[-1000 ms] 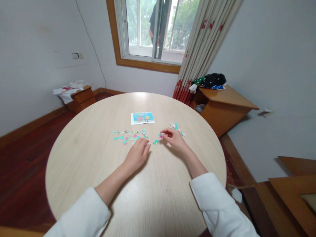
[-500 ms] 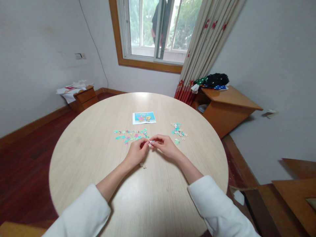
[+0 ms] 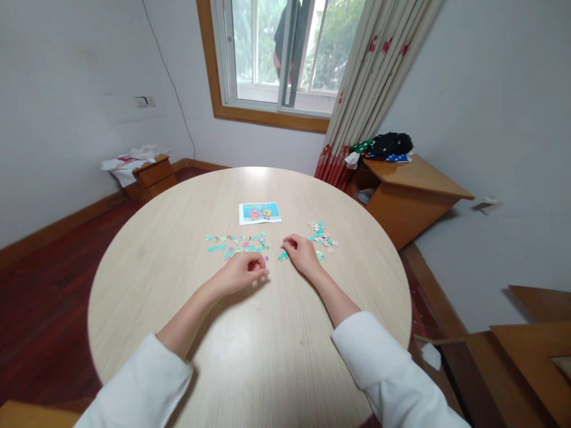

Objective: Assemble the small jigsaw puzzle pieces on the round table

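My left hand point(image 3: 244, 272) hovers low over the table, its thumb and fingers curled together; whether anything small is between them I cannot make out. Thumb and forefinger of my right hand point(image 3: 303, 254) pinch a small jigsaw puzzle piece point(image 3: 282, 245), mostly hidden by the fingertips. Just below those fingertips lies a teal-and-yellow cluster of pieces point(image 3: 282, 256). Rows of colourful puzzle pieces point(image 3: 236, 239) spread beyond my left hand, some partly covered by it. A pale piece point(image 3: 257, 305) rests on the table nearer to me.
More puzzle pieces point(image 3: 323, 236) form a loose pile to the right. A printed cartoon picture point(image 3: 260, 213) lies farther back on the round table point(image 3: 169, 238). Beyond the table stand a wooden cabinet point(image 3: 414, 178) with cloths on it and a small drawer unit point(image 3: 155, 177).
My hands, together half a second ago over a puzzle piece, have parted. The left drew back left and toward me; the right shifted slightly right, uncovering the teal-and-yellow cluster.
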Demonstrator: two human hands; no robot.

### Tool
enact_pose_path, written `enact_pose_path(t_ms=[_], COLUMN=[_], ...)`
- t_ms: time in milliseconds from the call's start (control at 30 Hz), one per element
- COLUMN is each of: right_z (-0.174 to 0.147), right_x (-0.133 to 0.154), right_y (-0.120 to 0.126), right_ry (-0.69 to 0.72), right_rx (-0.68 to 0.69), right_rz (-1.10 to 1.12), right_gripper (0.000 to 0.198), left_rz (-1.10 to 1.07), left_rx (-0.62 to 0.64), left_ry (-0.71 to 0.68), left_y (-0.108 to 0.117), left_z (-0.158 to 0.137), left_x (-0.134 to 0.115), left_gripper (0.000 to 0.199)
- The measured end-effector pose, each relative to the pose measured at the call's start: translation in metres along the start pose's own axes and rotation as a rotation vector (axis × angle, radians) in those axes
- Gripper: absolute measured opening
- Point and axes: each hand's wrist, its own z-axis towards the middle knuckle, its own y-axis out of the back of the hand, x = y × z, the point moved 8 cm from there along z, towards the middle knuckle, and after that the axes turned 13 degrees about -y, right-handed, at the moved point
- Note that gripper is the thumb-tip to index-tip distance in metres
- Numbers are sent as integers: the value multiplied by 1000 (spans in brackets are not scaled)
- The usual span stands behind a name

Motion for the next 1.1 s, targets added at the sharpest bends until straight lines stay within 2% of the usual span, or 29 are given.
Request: enact_pose_path(t_ms=[67, 167, 267, 467, 667, 767, 933, 1033, 1100], right_z=[-1, -3, -5, -5, -5, -5, -6, -7, -7], right_x=[2, 6, 7, 8, 9, 9, 9, 10, 10], right_y=[-1, 2, 5, 9, 10, 7, 6, 6, 5], right_ry=[16, 34, 42, 52, 88, 101, 116, 123, 127], right_rx=[-8, -69, -118, -161, -166, -154, -145, -134, -125], right_rz=[-83, -217, -284, -215, -128, -95, -59, -32, -15], right_gripper=[8, 6, 10, 12, 12, 12, 11, 11, 11], left_rz=[-14, 22, 78, 217, 285, 296, 354, 371, 307], left_rx=[177, 311, 390, 576, 611, 560, 376, 159, -77], left_ry=[20, 19, -6, -19, 15, 13, -46, -31, 11], left_y=[-13, -21, -24, -31, -34, -31, -20, -1, 22], left_z=[-5, -13, -17, -24, -24, -22, -14, -6, -3], left_x=[-6, -12, -13, -9, -9, -9, -3, 8, 21], left_gripper=[14, 15, 18, 17, 8, 6, 18, 20, 22])
